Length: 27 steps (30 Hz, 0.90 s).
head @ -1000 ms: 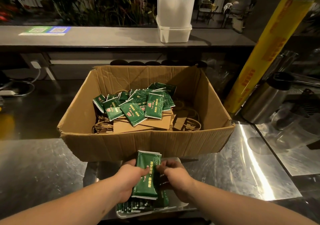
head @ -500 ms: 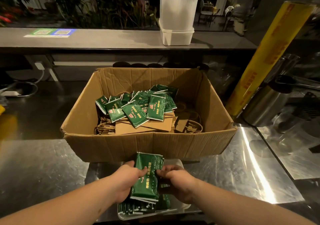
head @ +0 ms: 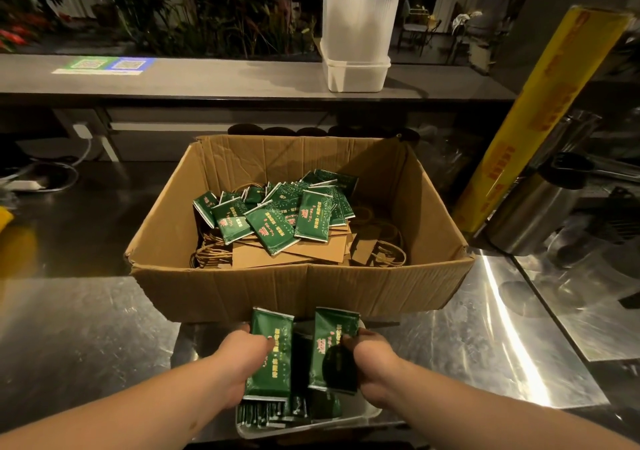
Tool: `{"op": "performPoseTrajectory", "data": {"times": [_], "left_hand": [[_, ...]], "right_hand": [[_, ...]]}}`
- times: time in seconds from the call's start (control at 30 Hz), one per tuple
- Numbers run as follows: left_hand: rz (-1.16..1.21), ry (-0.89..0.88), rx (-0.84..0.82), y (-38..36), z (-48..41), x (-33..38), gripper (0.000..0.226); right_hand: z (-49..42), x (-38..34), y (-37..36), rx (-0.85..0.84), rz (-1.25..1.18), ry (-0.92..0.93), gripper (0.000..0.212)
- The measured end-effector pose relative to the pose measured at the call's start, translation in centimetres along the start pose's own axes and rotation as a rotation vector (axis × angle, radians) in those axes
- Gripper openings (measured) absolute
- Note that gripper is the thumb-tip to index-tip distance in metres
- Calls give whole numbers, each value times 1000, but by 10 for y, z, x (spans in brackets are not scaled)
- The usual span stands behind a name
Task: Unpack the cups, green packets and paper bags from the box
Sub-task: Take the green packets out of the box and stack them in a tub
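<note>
Two bundles of green packets are held upright, side by side, just above a white tray (head: 365, 415).

- **Left bundle** (head: 268, 356): left hand (head: 235, 359) wraps round its outer edge, thumb across the printed face, fingers behind. Closed firm on it.
- **Right bundle** (head: 332, 345): right hand (head: 377, 370) pinches it, thumb on the face, fingers hidden behind.
- No. of packets in each: can't tell. Small gap betw. the two bundles.

Prob. held on edge so they can be filed into the tray standing up. That would match the tray packets (head: 273, 411) directly under the grips, packed on edge w/ tops showing.

Just beyond the knuckles is the cardboard box (head: 301, 290), its near wall almost at the tray's far end. Inside, further out from the hands, loose green packets (head: 277, 210) lie scattered flat on brown paper bags (head: 277, 257) w/ twine handles. The packets likely come off first bc they cover the bags. Task approx. mid-way, and the bags look not yet started.

Box + tray sit on a steel counter (head: 86, 328). Well past the box, on a back ledge, a white tub (head: 356, 75) holds tall clear ribbed stacks (head: 356, 23). Maybe the cups, can't be sure. Far out to the right of the right hand a yellow film roll (head: 540, 113) leans, w/ a steel jug (head: 530, 217) beside its foot.
</note>
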<state>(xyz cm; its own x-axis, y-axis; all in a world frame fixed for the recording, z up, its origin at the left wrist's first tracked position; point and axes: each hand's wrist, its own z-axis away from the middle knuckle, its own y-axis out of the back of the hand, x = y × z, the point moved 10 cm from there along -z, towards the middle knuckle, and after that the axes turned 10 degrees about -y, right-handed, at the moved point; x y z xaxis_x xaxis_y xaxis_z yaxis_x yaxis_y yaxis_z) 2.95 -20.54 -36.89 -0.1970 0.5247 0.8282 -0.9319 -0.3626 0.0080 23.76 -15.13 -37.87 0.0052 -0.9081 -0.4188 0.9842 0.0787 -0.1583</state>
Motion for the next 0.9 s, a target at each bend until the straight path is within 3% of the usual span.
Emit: {"op": "performPoseTrajectory", "data": {"times": [0.1,0.17,0.23,0.37,0.47,0.53,0.63,0.7,0.77,0.83,0.9], "left_hand": [[14,8,30,-4,22,17,51],[22,57,-36,-16,21,9,32],[39,102,-81,-28,25,7,29],[-54,87,-74,-39,15,-1,56],[-117,111,-37,-41,9,-4,90],[-92,137,-5,-43,11,-4,92],[-76,150,13,-54,11,-8,74],[-43,155,-15,-64,12,-9,44],[23,188,-46,-70,15,-8,27],[72,223,-119,-74,17,-9,30],[121,239,-165,-74,16,-8,33]], "right_hand": [[1,1,-3,-29,6,-15,24],[3,4,-13,-76,49,-35,23],[10,4,-25,-122,110,-13,22],[14,5,-35,-90,233,50,11],[10,-8,-18,72,284,172,35],[15,-20,-12,154,399,273,38],[23,-23,-20,84,490,300,17],[22,-17,-25,6,490,228,12],[20,-16,-25,-34,480,203,24],[16,-17,-22,-76,483,181,48],[9,-12,-20,-110,518,128,56]]}}
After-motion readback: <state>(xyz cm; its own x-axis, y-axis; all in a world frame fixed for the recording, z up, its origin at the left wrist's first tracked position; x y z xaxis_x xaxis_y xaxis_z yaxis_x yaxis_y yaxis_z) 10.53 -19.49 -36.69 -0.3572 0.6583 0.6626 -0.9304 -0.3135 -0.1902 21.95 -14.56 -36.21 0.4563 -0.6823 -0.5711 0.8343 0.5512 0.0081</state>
